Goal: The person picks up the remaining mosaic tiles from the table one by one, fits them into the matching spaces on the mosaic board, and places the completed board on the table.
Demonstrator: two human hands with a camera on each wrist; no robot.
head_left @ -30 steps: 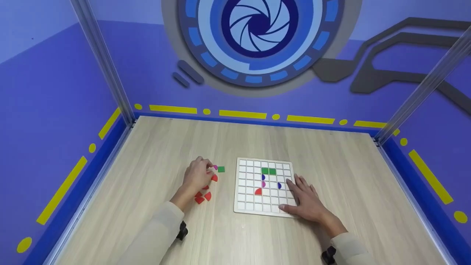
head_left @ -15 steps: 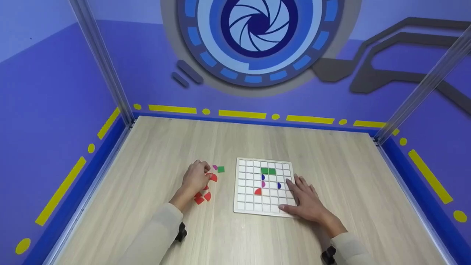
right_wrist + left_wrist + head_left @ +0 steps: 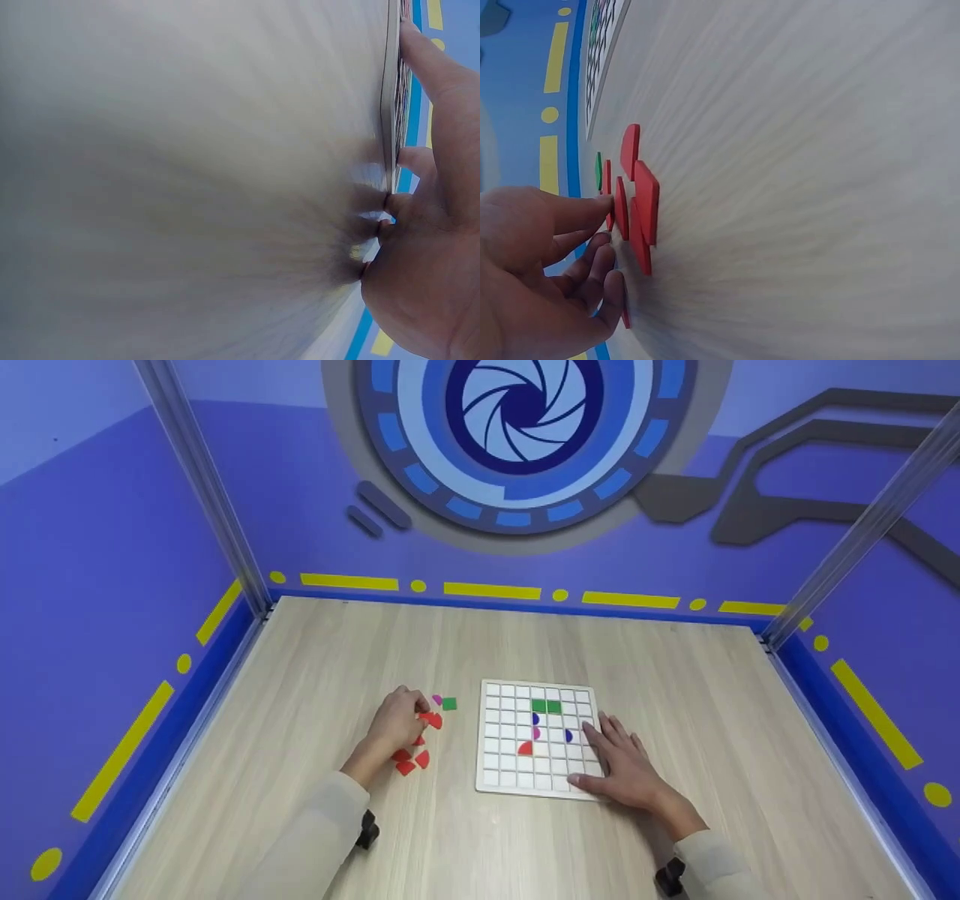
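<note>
My left hand (image 3: 394, 721) is among several flat red quarter-circle tiles (image 3: 422, 759) left of a white gridded board (image 3: 492, 745). Its thumb and curled fingers pinch a red quarter-circle tile (image 3: 610, 220), partly hidden by the fingers in the left wrist view. Just beyond lie a purple half-circle tile (image 3: 437, 700) and a green square tile (image 3: 449, 703). My right hand (image 3: 628, 769) rests with spread fingers on the board's right side, its thumb near the lower edge. On the board sit two green squares (image 3: 547, 706), two blue half-circles, a purple half-circle and a red quarter-circle (image 3: 526, 748).
The light wooden table (image 3: 360, 645) is enclosed by blue and purple printed walls (image 3: 292, 502) with yellow marks along the base. Metal posts (image 3: 214, 495) stand at the back corners. Dark bands (image 3: 367, 830) are worn at the wrists.
My left hand has drawn back slightly from the purple half-circle, and that tile shows more fully now. More red shows beside its fingertips. The right hand stays on the board.
</note>
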